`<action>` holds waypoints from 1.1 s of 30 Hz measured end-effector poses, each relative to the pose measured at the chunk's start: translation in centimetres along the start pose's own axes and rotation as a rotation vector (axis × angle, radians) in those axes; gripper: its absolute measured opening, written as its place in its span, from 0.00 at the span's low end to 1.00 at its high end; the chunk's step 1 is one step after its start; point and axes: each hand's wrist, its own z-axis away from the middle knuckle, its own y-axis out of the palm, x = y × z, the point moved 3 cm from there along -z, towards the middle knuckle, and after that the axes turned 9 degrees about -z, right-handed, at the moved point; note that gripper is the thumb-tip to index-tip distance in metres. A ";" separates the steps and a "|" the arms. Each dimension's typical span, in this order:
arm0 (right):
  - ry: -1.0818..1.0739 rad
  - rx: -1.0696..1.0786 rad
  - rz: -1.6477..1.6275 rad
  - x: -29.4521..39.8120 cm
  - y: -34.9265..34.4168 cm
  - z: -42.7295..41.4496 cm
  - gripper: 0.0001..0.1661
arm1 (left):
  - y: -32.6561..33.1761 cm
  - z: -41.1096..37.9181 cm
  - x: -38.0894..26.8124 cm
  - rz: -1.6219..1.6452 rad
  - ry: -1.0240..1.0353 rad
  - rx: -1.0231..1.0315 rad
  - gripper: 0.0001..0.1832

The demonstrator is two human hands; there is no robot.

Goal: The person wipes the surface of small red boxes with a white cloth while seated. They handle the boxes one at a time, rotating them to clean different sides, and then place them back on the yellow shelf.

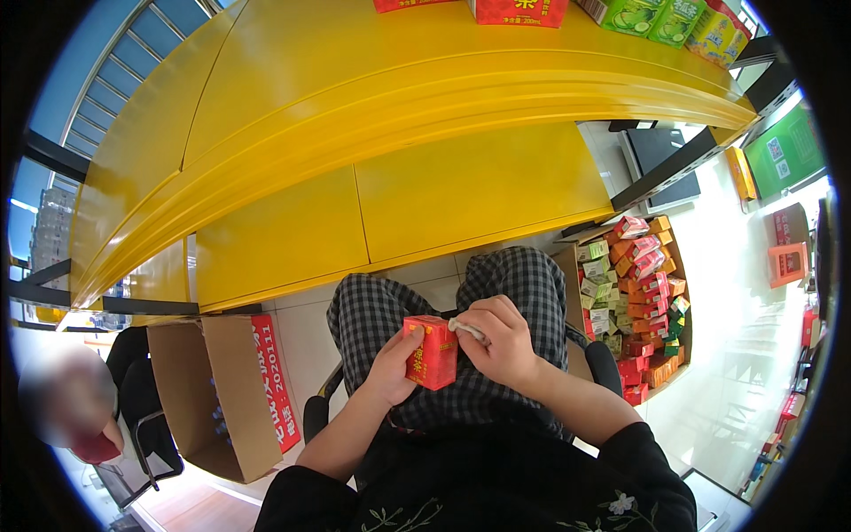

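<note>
My left hand (395,367) holds a red drink carton (435,356) upright above my lap, its fingers closed around the left side. The carton bears yellow writing. A crumpled whitish cloth (469,329) is pinched in my right hand (498,336), close beside the upper right edge of the carton. Part of the cloth is hidden by the fingers.
A yellow shelf unit (425,86) spans the front, with red cartons (522,12) and green cartons (631,14) on top. A cardboard box of many drink cartons (681,279) stands right. On the left are another cardboard box (239,392), a chair (143,392) and a person (100,445).
</note>
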 end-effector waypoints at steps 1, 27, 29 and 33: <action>0.014 0.002 -0.015 0.1 0.0 0.1 0.14 | 0.2 0.0 0.0 -0.016 -0.008 0.008 0.20; -0.023 0.177 -0.216 1.6 2.3 2.0 0.15 | -2.1 -0.6 -0.2 0.052 0.019 -0.157 0.17; -0.058 0.198 -0.233 1.8 2.7 2.2 0.16 | -2.1 -0.7 -0.7 0.088 0.055 -0.159 0.18; -0.028 0.187 -0.185 1.1 1.9 1.4 0.15 | -1.9 -0.5 -1.0 0.136 0.060 -0.101 0.19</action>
